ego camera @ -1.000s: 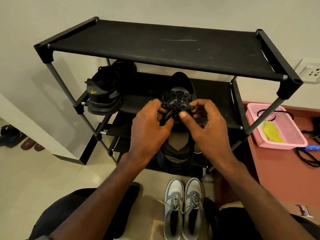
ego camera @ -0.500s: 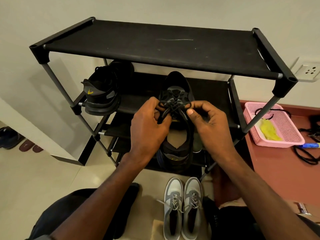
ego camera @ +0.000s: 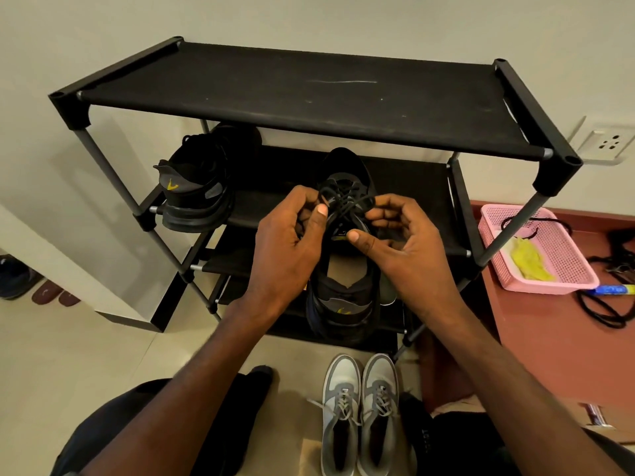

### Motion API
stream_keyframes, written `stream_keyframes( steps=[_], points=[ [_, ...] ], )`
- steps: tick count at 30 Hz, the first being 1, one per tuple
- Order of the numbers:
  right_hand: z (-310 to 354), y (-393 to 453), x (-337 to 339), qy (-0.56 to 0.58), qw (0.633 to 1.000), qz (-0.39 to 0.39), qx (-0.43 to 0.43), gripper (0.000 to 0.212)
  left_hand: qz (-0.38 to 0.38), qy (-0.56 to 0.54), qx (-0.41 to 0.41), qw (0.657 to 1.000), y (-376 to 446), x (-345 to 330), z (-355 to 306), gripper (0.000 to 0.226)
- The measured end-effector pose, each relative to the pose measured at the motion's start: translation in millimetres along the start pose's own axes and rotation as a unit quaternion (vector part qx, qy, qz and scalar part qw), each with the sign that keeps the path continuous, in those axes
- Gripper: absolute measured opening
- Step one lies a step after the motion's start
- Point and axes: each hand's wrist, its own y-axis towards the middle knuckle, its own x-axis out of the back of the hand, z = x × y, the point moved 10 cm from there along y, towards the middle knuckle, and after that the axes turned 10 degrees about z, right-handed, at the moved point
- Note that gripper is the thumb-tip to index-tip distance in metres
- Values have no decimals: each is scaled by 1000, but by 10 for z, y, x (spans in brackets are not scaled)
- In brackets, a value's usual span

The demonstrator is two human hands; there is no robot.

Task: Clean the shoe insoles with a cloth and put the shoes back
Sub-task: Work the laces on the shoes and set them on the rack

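The black shoe stands heel-near in front of the rack, toe reaching toward the middle shelf. Both hands work its laces: the left hand has fingers curled, pinching a lace loop; the right hand pinches the laces between thumb and bent fingers. Its mate sits on the shelf, far left. Grey sneakers stand on the floor, near. A pink basket with a yellow cloth lies right.

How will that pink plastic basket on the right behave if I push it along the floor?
The pink basket probably slides easily: thin perforated plastic looks light, and it holds only a yellow cloth and a black cord. Its low, wide shape seems unlikely to tip, though the walls may flex.
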Motion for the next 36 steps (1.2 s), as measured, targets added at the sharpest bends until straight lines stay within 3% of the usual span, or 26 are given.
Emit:
stream_keyframes(
  steps=[9, 14, 22, 27, 29, 33, 36],
  points=[
    [-19, 1, -19, -20, 1000, -7, 7, 34, 3, -47, 32, 998, -10, 26, 81, 10],
    [-49, 25, 3, 10, 1000, 4, 4, 20, 60, -63, 50, 995, -57, -74, 192, 20],
    [7, 82, 114, -105, 994, 12, 11, 5, 19, -11, 5, 1000, -47, -52, 99, 15],
    [52, -78, 608, 150, 982, -115, 23, 18, 20, -29, 5, 999, -48, -36, 82, 15],
    [82, -108, 635, 78, 989, -122, 19, 13, 22, -29, 3, 999, -47, -40, 59, 14],
    [173, -59, 288, -145, 987, -50, 45, 35, 30, -30, 3, 999, -51, -47, 53, 14],
    [237, -21, 67, -198, 976, -27, 88, 14, 31, -27, 3, 999, -54, -48, 58, 13]
  ],
)
